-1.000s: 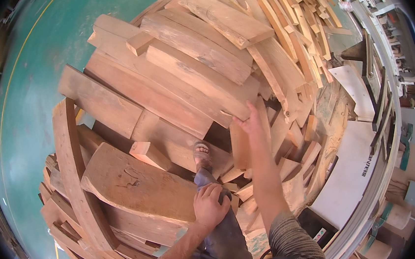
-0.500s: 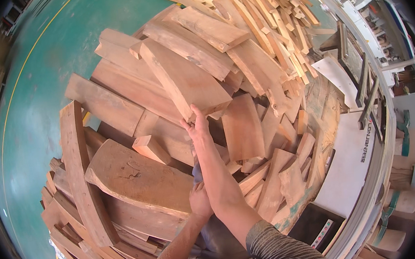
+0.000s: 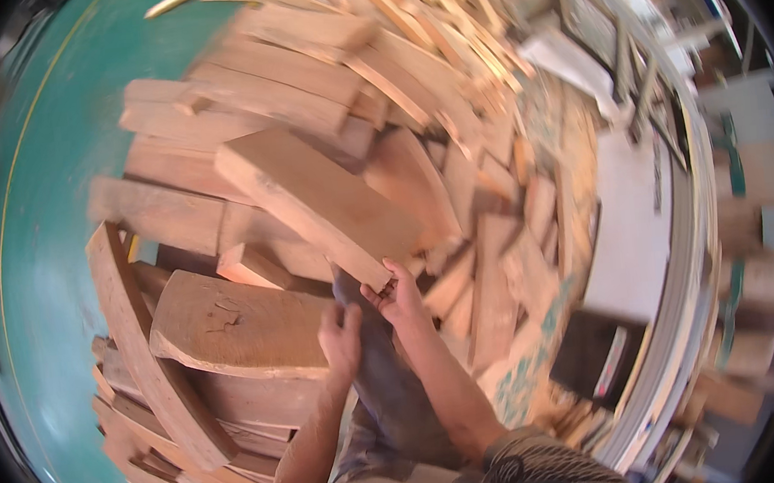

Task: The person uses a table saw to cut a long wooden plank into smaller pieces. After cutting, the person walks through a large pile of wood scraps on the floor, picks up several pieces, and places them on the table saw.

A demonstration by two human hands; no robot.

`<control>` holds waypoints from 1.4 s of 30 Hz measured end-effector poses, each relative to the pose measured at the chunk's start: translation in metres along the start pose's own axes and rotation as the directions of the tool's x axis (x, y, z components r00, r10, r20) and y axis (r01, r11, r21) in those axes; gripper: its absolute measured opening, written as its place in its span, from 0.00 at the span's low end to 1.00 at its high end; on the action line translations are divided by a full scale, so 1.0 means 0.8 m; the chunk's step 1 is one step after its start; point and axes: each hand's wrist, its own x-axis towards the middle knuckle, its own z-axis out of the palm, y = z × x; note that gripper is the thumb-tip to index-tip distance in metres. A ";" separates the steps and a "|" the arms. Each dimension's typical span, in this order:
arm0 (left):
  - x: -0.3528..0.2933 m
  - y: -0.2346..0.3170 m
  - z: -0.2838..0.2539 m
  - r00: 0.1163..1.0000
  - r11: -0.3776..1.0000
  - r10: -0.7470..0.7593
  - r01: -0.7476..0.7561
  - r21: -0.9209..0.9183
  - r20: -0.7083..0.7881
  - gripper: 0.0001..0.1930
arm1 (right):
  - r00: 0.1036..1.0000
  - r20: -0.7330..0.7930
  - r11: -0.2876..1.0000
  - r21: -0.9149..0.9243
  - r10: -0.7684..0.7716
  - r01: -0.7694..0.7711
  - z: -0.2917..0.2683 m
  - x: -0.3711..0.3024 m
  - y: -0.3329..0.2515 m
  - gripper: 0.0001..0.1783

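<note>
The right hand (image 3: 398, 294) has drawn back from its reach up the pile, and its fingers now curl around the near end of a thick wooden board (image 3: 324, 203) at frame centre. That board slants toward the upper left over the heap of boards (image 3: 410, 83), seemingly lifted. The left hand (image 3: 340, 333), fingers loosely bent, rests just below beside a broad slab (image 3: 233, 324), gripping nothing I can make out.

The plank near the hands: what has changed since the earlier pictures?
The right hand, earlier stretched far up the pile, has come back and now grips the near end of a wide plank. The left hand stays low beside it. The wood pile looks unchanged.
</note>
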 end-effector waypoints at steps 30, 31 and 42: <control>-0.208 -0.036 0.205 0.433 0.891 0.157 -0.449 0.061 0.888 0.30 | 0.846 -0.312 0.834 0.218 -0.432 0.507 -0.422 -0.319 0.010 0.34; -0.190 -0.072 0.207 0.337 0.780 0.133 -0.616 0.112 0.932 0.27 | 0.839 -0.361 0.826 0.246 -0.408 0.508 -0.436 -0.323 0.006 0.30; -0.112 0.015 0.003 0.789 0.803 0.384 -0.542 0.248 0.480 0.22 | 0.806 -0.545 0.690 0.492 -0.232 0.532 -0.573 -0.189 0.036 0.08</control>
